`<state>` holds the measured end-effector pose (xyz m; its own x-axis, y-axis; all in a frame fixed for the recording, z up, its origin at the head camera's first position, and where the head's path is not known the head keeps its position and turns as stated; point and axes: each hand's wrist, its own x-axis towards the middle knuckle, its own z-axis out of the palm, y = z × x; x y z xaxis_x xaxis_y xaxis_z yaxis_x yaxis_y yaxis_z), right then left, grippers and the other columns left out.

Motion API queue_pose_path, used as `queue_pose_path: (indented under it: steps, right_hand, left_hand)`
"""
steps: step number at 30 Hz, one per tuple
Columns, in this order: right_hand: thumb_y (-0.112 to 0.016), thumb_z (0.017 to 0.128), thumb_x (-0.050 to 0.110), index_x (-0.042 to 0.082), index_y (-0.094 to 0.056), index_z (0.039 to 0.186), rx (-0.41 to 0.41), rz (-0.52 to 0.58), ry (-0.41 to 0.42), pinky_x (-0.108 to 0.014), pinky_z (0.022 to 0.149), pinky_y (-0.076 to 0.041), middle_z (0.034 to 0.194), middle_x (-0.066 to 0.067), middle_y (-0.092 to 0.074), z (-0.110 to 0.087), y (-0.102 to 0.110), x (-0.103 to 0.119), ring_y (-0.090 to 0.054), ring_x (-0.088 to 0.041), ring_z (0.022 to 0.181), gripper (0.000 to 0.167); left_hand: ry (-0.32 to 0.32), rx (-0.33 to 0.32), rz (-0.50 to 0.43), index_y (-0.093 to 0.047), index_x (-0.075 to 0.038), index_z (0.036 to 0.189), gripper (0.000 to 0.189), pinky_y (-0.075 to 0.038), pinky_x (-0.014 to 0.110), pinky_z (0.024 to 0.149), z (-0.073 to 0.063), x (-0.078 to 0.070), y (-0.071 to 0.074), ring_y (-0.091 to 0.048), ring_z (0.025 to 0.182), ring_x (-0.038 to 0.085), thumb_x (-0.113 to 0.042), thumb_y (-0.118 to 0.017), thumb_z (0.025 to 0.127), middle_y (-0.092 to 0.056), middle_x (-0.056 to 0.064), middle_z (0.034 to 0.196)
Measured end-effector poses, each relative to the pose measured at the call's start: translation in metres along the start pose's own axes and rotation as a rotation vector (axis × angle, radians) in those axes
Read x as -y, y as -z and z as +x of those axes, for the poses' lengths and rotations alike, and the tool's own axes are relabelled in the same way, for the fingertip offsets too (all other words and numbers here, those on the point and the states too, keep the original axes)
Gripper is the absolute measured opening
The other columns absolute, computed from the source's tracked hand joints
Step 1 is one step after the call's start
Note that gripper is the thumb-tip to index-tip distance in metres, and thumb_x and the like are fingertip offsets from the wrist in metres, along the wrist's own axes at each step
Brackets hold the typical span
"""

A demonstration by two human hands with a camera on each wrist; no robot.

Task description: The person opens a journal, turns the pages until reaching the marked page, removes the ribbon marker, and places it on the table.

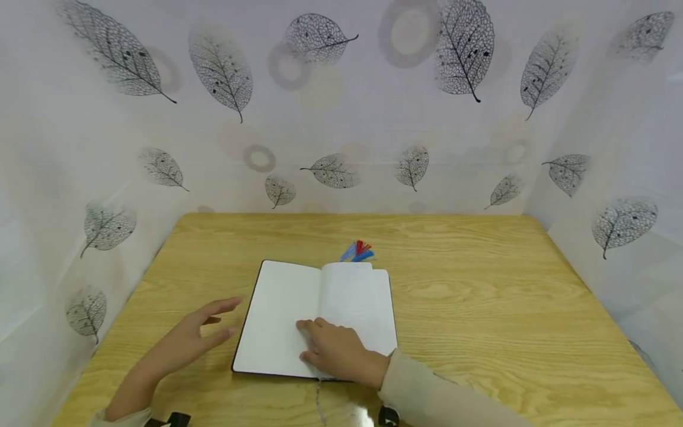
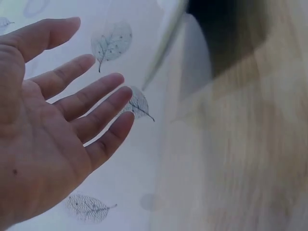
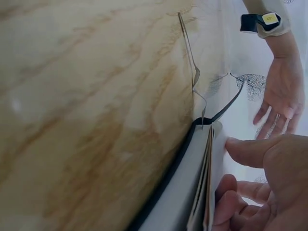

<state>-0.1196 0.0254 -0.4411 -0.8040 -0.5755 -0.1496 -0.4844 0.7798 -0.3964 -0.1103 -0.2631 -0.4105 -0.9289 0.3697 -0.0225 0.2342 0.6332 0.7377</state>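
A notebook point(image 1: 280, 302) with a black cover lies open on the table, its visible pages blank. My right hand point(image 1: 341, 350) rests on it near the centre fold, fingertips on the left page. In the right wrist view the thumb stretches toward the fold beside the page edges point(image 3: 204, 192), with the other fingers bent against the paper. A thin ribbon bookmark point(image 1: 319, 403) trails from the notebook's near edge. My left hand point(image 1: 184, 341) hovers just left of the notebook, fingers spread and holding nothing. The left wrist view shows its palm point(image 2: 43, 134) bare.
Blue and red bristle-like strands point(image 1: 360, 251) poke out past the notebook's far edge; the rest of them is hidden. The wood-grain table point(image 1: 480, 308) is bordered at the back and sides by white sheeting point(image 1: 363, 130) printed with leaves.
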Motion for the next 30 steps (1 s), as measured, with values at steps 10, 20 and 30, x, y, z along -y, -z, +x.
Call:
queue_pose_path:
  steps: [10, 20, 30]
  right_hand:
    - [-0.067, 0.089, 0.042, 0.022, -0.052, 0.135, 0.012, -0.052, -0.011, -0.026, 0.059, -0.048, 0.111, 0.002, -0.064, 0.003, 0.002, 0.003, -0.057, -0.006, 0.073, 0.052]
    - [-0.071, 0.088, 0.031, 0.018, -0.057, 0.132, -0.003, 0.149, -0.072, -0.02, 0.051, -0.037, 0.072, 0.011, -0.049, 0.0, 0.018, -0.01, -0.043, -0.002, 0.059, 0.048]
    - [-0.07, 0.089, 0.029, 0.011, -0.056, 0.13, -0.077, 0.112, -0.105, -0.021, 0.046, -0.034, 0.066, 0.006, -0.048, -0.01, 0.046, -0.053, -0.041, -0.005, 0.055, 0.047]
  left_hand:
    - [0.023, 0.156, -0.023, -0.05, -0.01, 0.14, 0.056, -0.047, 0.05, 0.089, 0.021, -0.004, -0.021, -0.051, 0.119, 0.039, -0.033, -0.066, 0.091, -0.052, 0.017, 0.141]
    - [0.088, 0.147, -0.027, -0.053, -0.012, 0.137, 0.061, -0.046, 0.048, 0.092, 0.022, 0.0, -0.034, -0.051, 0.119, 0.035, -0.038, -0.072, 0.085, -0.05, 0.015, 0.143]
    - [0.07, 0.154, -0.039, -0.054, -0.012, 0.136, 0.064, -0.046, 0.045, 0.094, 0.023, 0.004, -0.037, -0.051, 0.12, 0.035, -0.034, -0.077, 0.081, -0.05, 0.016, 0.142]
